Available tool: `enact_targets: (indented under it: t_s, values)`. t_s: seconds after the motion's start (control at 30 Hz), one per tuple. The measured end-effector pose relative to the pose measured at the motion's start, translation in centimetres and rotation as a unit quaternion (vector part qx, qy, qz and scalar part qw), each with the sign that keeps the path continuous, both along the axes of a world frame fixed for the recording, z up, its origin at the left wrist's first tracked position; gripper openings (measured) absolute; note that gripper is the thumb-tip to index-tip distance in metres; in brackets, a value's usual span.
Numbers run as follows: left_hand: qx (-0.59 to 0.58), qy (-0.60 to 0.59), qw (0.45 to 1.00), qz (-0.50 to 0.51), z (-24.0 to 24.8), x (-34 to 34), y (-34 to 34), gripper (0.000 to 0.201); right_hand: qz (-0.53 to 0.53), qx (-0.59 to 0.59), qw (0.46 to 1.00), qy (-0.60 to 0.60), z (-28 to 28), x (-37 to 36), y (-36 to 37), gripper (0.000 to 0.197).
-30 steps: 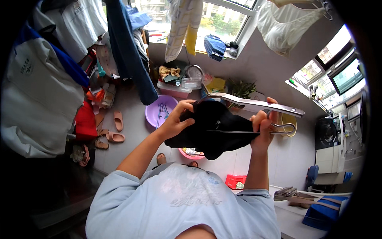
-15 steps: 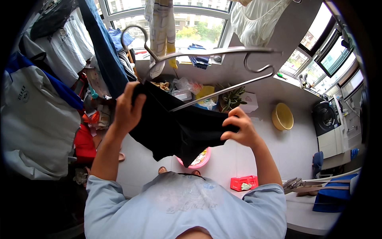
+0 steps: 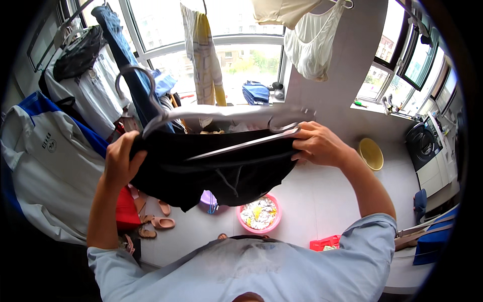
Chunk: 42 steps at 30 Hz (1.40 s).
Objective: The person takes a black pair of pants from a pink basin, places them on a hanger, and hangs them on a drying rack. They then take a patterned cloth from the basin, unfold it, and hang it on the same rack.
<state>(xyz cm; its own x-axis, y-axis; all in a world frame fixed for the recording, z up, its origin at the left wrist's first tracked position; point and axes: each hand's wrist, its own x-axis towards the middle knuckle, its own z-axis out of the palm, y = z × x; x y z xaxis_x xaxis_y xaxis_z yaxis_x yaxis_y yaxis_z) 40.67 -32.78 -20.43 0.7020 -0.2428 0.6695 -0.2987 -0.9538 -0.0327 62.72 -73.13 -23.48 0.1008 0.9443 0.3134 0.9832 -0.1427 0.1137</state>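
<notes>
I have the left hand (image 3: 121,160) and right hand (image 3: 318,144) gripping the black shorts (image 3: 193,176) at opposite waist ends, apparently to hold them spread along the hanger (image 3: 211,112).

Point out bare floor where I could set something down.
Bare floor lies right of the pink basin, bordered by the yellow basin and red container. The left is crowded: slippers beside a red item.

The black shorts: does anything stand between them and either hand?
Nothing visible does: the left hand holds one end of the black shorts, the right hand the other. The hanger's bar runs close to the right hand; whether they touch is unclear.
</notes>
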Motion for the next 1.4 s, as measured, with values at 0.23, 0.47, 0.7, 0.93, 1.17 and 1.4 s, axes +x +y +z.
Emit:
enact_targets:
  t_s: [0.23,0.47,0.7,0.93,1.17,1.4]
  values:
    - [0.046,0.004,0.998,0.052,1.2,-1.7,1.4,0.035,0.038,-0.001,0.998,-0.048,5.1,0.4,0.8,0.023]
    - [0.070,0.026,0.996,0.057,1.8,-3.7,2.0,0.039,0.060,0.033,0.997,-0.034,6.3,1.4,1.6,0.025]
    - [0.079,0.096,0.989,0.076,1.7,-3.7,0.8,0.038,0.111,0.043,0.993,0.016,8.6,0.6,3.8,0.023]
    - [-0.021,0.034,0.996,0.077,1.1,-4.6,-0.2,0.028,0.154,0.180,0.943,0.232,8.3,-2.3,11.3,0.051]
    - [-0.078,0.004,0.989,0.128,-2.1,-7.3,2.0,0.022,0.023,0.216,0.951,0.221,4.1,-2.2,11.9,0.068]
    - [-0.115,-0.001,0.981,0.154,-3.1,-8.9,4.3,0.023,0.050,0.169,0.983,0.044,2.8,-3.4,17.2,0.047]
